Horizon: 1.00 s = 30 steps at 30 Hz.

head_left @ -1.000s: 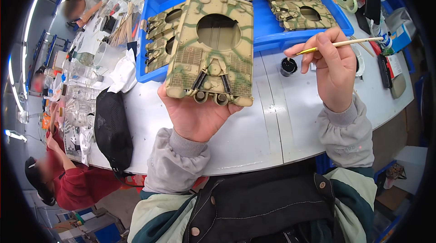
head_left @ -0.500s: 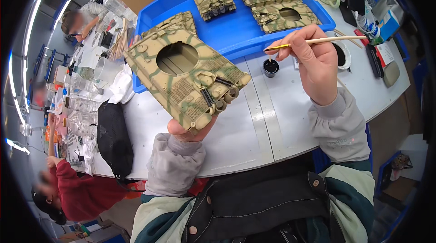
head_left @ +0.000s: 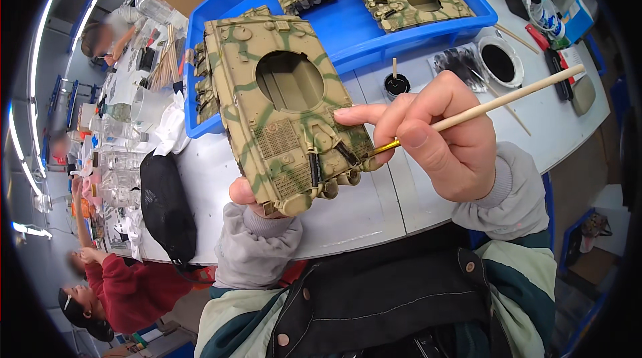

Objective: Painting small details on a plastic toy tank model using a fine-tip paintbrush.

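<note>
My left hand (head_left: 243,192) holds up a model tank hull (head_left: 241,90) from beneath; most of its fingers are hidden. The hull is tan with green camouflage stripes, a round turret opening, grilles and two black-painted parts at its near end. My right hand (head_left: 448,137) pinches a thin paintbrush (head_left: 511,98) with a pale wooden handle and a gold ferrule. Its tip meets the hull's right rear corner, and my index finger rests against the hull's side. Beyond that hand stands a small cup of black paint (head_left: 396,85) with a stick in it.
A blue tray (head_left: 361,57) at the back holds several more camouflaged hulls (head_left: 421,7). On the right are a white dish of black paint (head_left: 500,63), a paint-smeared sheet (head_left: 458,67) and a mug. A black pouch (head_left: 167,204) lies left. Two people work further left.
The hull has turned more upright and towards me. My right hand has come down and left, bringing the brush from the air above the paint cup to the hull's rear corner.
</note>
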Each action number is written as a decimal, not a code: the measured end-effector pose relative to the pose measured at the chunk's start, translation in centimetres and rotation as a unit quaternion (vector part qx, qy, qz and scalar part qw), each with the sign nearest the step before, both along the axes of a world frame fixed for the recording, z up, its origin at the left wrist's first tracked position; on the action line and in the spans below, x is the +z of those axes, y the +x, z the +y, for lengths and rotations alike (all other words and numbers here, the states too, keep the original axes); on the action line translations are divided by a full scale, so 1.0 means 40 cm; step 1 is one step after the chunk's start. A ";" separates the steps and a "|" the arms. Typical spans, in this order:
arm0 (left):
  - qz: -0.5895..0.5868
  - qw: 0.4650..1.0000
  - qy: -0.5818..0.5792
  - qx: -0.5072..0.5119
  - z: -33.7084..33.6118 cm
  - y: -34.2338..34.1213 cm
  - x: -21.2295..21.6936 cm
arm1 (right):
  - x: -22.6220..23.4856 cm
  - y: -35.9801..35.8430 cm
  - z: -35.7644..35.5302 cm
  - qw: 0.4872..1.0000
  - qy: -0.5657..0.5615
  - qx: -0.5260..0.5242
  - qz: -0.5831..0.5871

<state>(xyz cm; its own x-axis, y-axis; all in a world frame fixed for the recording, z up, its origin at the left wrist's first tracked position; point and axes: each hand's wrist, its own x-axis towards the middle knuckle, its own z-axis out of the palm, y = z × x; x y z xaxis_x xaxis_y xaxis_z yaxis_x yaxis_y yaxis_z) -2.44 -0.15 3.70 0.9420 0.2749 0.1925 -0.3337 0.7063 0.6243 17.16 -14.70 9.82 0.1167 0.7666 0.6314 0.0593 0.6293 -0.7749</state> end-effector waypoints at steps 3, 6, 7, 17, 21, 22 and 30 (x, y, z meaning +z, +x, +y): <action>-0.014 0.998 0.018 0.059 -0.008 0.015 0.002 | -0.003 0.005 -0.001 1.000 -0.002 0.013 -0.003; -0.004 0.996 0.026 0.086 -0.012 0.020 0.006 | -0.002 0.003 -0.003 1.000 -0.010 0.011 -0.004; -0.001 0.995 0.027 0.092 -0.013 0.020 0.010 | -0.001 0.003 -0.003 1.000 -0.010 0.012 -0.004; 0.033 0.989 0.042 0.136 -0.024 0.020 0.022 | 0.000 0.001 -0.004 1.000 -0.008 0.010 -0.022; 0.077 0.982 0.043 0.167 -0.047 0.028 0.048 | -0.003 -0.001 -0.003 1.000 -0.003 0.004 -0.027; 0.092 0.979 0.045 0.179 -0.052 0.031 0.053 | -0.004 -0.002 -0.004 1.000 -0.004 0.003 -0.026; -0.030 0.992 0.043 0.114 -0.016 0.012 -0.006 | -0.003 -0.002 -0.002 0.999 0.006 -0.007 -0.046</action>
<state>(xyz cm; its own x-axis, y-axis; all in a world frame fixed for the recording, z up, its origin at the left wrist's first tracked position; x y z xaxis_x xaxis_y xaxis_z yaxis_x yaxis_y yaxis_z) -1.95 -0.80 3.45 0.8431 0.4597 0.2790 -0.5176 0.5528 0.6531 17.10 -14.77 9.71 0.0685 0.7581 0.6485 0.1398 0.6363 -0.7587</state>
